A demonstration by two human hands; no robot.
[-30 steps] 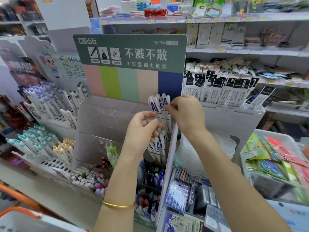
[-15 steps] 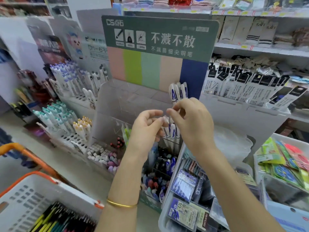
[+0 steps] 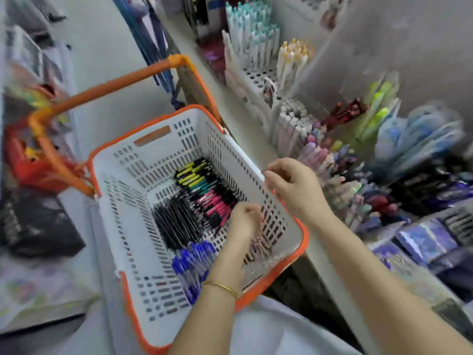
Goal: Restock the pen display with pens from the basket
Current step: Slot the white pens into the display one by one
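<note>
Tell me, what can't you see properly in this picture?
Head view:
Left hand: curled fingers hide whether it grips a pen in the basket.
Right hand: anything pinched is too small to tell.
Display pens: smeared by motion blur.
Blue pens: partly behind the left forearm.

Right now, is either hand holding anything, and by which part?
Left hand: cannot tell; its curled fingers hide any grip among the pink pens. Right hand: nothing visible in it.

Bright, even light; heavy motion blur at right and left edges; wide-angle bending.
</note>
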